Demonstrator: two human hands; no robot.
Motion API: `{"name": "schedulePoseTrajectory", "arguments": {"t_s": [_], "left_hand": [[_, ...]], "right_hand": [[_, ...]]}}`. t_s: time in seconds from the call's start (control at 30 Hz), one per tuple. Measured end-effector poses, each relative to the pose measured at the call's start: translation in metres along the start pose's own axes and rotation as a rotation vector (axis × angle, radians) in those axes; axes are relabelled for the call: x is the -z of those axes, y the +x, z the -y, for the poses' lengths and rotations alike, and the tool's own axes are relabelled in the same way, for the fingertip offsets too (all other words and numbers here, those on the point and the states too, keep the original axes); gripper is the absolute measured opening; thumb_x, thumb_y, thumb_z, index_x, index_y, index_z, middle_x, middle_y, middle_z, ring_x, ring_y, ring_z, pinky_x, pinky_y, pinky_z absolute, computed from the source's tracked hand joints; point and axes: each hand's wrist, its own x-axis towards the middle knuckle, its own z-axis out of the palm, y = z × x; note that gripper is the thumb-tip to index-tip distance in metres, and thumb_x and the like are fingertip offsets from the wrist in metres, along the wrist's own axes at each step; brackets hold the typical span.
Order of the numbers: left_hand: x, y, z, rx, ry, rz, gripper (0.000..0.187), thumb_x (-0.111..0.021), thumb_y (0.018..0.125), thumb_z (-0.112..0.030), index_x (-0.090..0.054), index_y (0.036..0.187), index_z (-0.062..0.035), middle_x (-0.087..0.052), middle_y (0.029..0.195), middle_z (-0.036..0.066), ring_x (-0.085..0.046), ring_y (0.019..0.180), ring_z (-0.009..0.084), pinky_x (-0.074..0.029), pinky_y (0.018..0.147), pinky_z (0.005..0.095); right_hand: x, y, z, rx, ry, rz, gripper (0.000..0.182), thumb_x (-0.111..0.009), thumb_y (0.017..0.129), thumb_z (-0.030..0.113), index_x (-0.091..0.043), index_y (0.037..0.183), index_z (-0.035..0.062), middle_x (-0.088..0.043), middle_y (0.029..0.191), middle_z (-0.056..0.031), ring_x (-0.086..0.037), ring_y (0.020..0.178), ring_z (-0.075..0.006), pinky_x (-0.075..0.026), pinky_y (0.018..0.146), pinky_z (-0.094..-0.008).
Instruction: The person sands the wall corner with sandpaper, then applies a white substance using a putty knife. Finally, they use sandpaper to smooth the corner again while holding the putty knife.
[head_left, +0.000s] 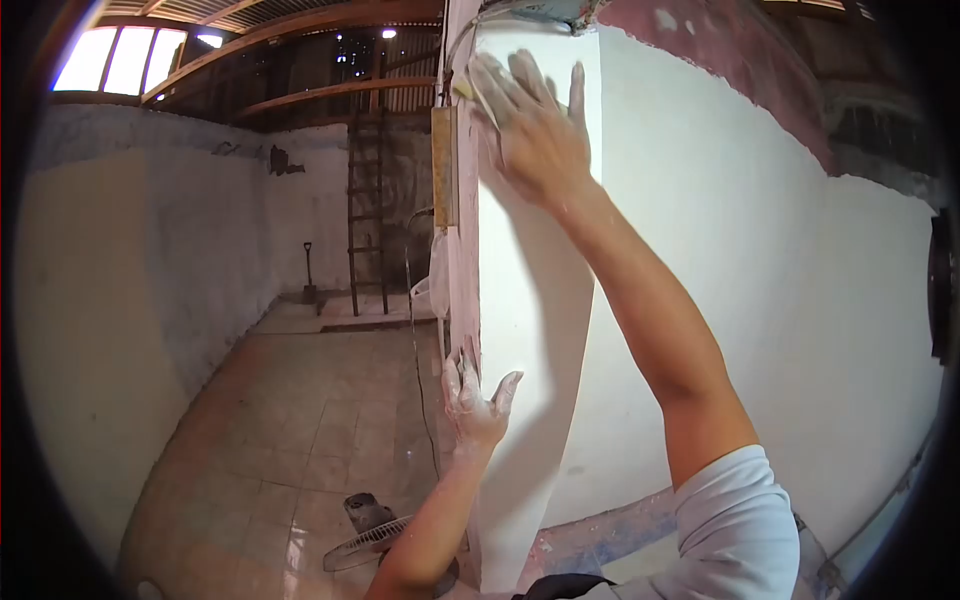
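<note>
My right hand [535,135] is raised high against the smooth white face of a wall column [507,310], fingers spread and laid flat near its top. A small yellowish edge [462,90] shows beside those fingertips; whatever is under the palm is hidden. Lower down, my left hand [475,405] rests at the column's unpainted pinkish left edge [464,270], thumb apart from the fingers and white powder coating the skin. The right arm casts a shadow down the white surface.
A wooden strip [444,165] hangs on the column's left side, above a white plastic bag [432,285]. On the tiled floor [290,420] stands a fan [370,530]. Behind are a ladder [367,215] and a shovel [309,270]. A white wall [710,260] extends right.
</note>
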Motion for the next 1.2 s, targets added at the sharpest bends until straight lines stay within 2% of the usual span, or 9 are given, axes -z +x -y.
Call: {"name": "schedulePoseTrajectory", "arguments": {"t_s": [0.1,0.27,0.4,0.5,0.6,0.7,0.87,1.0,1.2], "left_hand": [[-0.002,-0.001,-0.001,0.002,-0.012,-0.009,0.086,-0.081,0.086,-0.038,-0.044,0.153,0.001,-0.052,0.136,0.024,-0.055,0.124,0.0421,-0.047,0.102,0.0486],[0.002,0.002,-0.001,-0.053,-0.057,-0.009,0.084,-0.081,0.087,-0.036,-0.045,0.151,0.003,-0.052,0.135,0.024,-0.056,0.122,0.0416,-0.048,0.101,0.0471],[-0.001,-0.001,0.002,-0.033,-0.048,-0.023,0.084,-0.081,0.087,-0.036,-0.045,0.151,0.0032,-0.053,0.134,0.024,-0.056,0.122,0.0423,-0.048,0.101,0.0472],[0.003,-0.001,0.0,0.004,0.017,0.018,0.084,-0.081,0.086,-0.037,-0.045,0.151,0.0028,-0.053,0.136,0.025,-0.055,0.124,0.0425,-0.048,0.101,0.0476],[-0.004,-0.005,0.005,-0.008,0.049,-0.006,0.084,-0.08,0.087,-0.037,-0.045,0.151,0.0028,-0.052,0.136,0.025,-0.055,0.124,0.0431,-0.048,0.102,0.0478],[0.002,-0.001,-0.003,0.016,0.002,0.016,0.085,-0.081,0.087,-0.038,-0.045,0.152,0.0022,-0.052,0.138,0.024,-0.055,0.124,0.0425,-0.047,0.103,0.0478],[0.0,-0.005,0.001,0.016,0.002,0.005,0.085,-0.081,0.086,-0.037,-0.044,0.153,0.0014,-0.053,0.136,0.025,-0.056,0.124,0.0425,-0.047,0.103,0.0473],[-0.001,-0.004,0.001,0.002,-0.013,-0.002,0.081,-0.08,0.087,-0.037,-0.047,0.151,0.001,-0.052,0.136,0.027,-0.054,0.126,0.0437,-0.046,0.104,0.0481],[0.002,-0.005,-0.001,0.017,0.055,-0.005,0.084,-0.08,0.085,-0.045,-0.05,0.149,0.0018,-0.057,0.134,0.027,-0.057,0.118,0.045,-0.045,0.101,0.0503]], "right_hand": [[0.002,0.013,0.0,-0.008,-0.021,0.018,0.055,-0.044,0.108,0.041,-0.038,0.16,0.0246,-0.043,0.162,0.0028,-0.036,0.151,-0.0234,-0.013,0.124,-0.0664],[0.0,-0.013,-0.002,0.028,-0.002,0.011,0.055,-0.043,0.109,0.041,-0.036,0.161,0.0266,-0.043,0.162,0.0039,-0.036,0.151,-0.0282,-0.017,0.123,-0.0664],[-0.012,0.011,-0.021,-0.119,0.027,-0.144,0.048,-0.052,0.104,0.044,-0.053,0.15,0.0321,-0.047,0.154,-0.015,-0.048,0.138,-0.0385,-0.043,0.108,-0.0567],[0.016,-0.006,-0.005,-0.129,0.114,0.116,0.047,-0.054,0.104,0.042,-0.053,0.15,0.0348,-0.042,0.15,-0.0139,-0.046,0.134,-0.0387,-0.042,0.106,-0.0548],[0.004,-0.003,-0.007,-0.078,-0.044,-0.065,0.046,-0.051,0.105,0.043,-0.052,0.15,0.0378,-0.038,0.152,-0.0215,-0.042,0.136,-0.0391,-0.037,0.109,-0.0585],[-0.005,0.022,-0.008,-0.151,0.028,-0.03,0.043,-0.047,0.107,0.043,-0.053,0.149,0.037,-0.038,0.153,-0.0199,-0.039,0.14,-0.0394,-0.032,0.113,-0.0581],[0.0,-0.02,-0.001,-0.161,0.014,-0.027,0.043,-0.049,0.106,0.042,-0.054,0.149,0.039,-0.033,0.157,-0.0181,-0.037,0.143,-0.0375,-0.028,0.115,-0.0588],[-0.01,0.025,-0.008,-0.163,-0.028,-0.086,0.044,-0.049,0.106,0.045,-0.055,0.149,0.0397,-0.041,0.155,-0.0194,-0.04,0.141,-0.0361,-0.029,0.115,-0.0583],[0.0,-0.008,-0.005,-0.131,-0.037,-0.039,0.045,-0.047,0.107,0.046,-0.051,0.151,0.0424,-0.038,0.155,-0.0183,-0.039,0.142,-0.0379,-0.029,0.115,-0.0599]]}}
